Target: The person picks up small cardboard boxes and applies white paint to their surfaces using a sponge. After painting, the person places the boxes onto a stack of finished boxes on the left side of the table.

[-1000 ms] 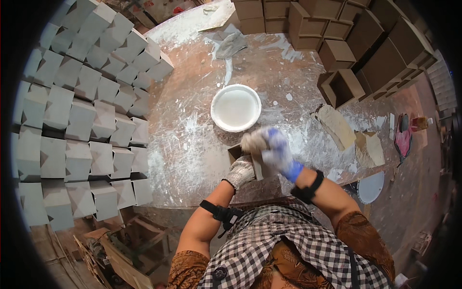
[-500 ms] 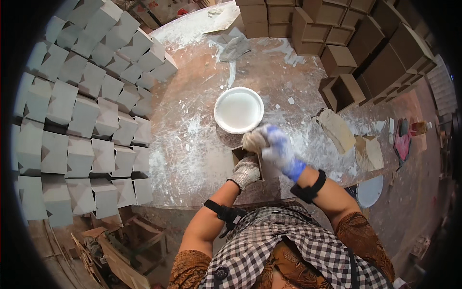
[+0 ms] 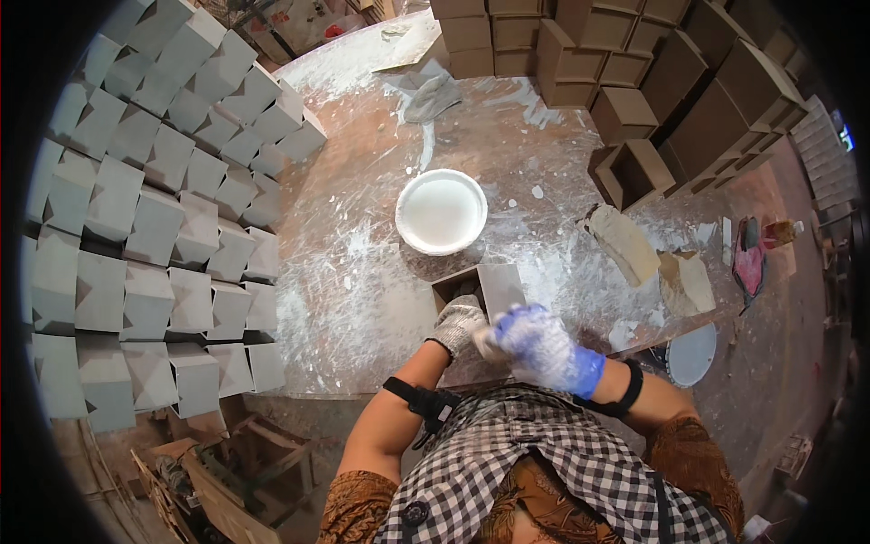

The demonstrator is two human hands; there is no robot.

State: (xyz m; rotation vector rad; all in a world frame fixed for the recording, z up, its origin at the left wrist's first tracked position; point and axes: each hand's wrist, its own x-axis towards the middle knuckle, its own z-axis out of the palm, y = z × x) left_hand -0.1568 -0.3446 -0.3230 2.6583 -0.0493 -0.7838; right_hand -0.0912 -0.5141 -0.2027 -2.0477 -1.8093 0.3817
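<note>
A small open-ended cardboard box (image 3: 501,283) lies near the table's front edge, its right side face pale with white coating. My left hand (image 3: 459,323), in a grey knit glove, reaches into the box's dark opening and holds it; the fingertips are mostly hidden inside. Closed round a beige sponge-like pad (image 3: 489,343), my right hand (image 3: 536,339) is at the near end of the box. Its white-and-blue glove is slightly blurred. Just beyond the box stands a round white bowl (image 3: 441,212) of white liquid.
Stacked pale coated boxes (image 3: 149,222) line the left side. Brown boxes (image 3: 625,113) are piled at the back right. A grey rag (image 3: 433,98) lies at the back; torn paper pieces (image 3: 623,243) and a pink item (image 3: 749,263) lie to the right. A bucket (image 3: 691,355) stands below the right edge.
My right hand has moved with the pad from the box's far end toward me, uncovering the pale face. My left hand stays in the box.
</note>
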